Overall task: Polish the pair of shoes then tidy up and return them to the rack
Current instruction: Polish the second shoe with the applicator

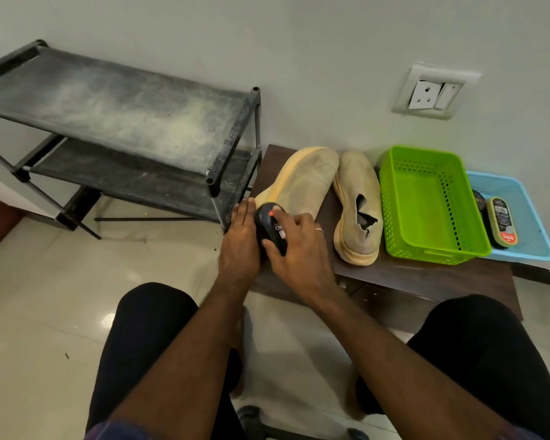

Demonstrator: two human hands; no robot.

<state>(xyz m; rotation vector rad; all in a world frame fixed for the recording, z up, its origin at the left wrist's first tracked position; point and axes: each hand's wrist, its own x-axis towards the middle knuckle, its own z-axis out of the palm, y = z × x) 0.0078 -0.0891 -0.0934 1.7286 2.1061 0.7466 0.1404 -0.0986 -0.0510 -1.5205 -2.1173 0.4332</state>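
Two beige slip-on shoes with yellowish soles lie on a low dark brown table (426, 277). The left shoe (302, 182) is tilted onto its side; the right shoe (358, 198) lies flat beside it. My left hand (240, 242) rests against the heel end of the left shoe. My right hand (299, 249) grips a black shoe polish applicator (269, 228) with a red label, pressed at the heel of that shoe. The black shoe rack (118, 109) stands to the left, its dusty shelves bare.
A green plastic basket (426, 201) stands right of the shoes with nothing in it. Behind it a blue tray (527, 236) holds a shoe brush (500, 222) and a dark tin. A wall socket (432, 92) is above. My knees are at the bottom, over a glossy tiled floor.
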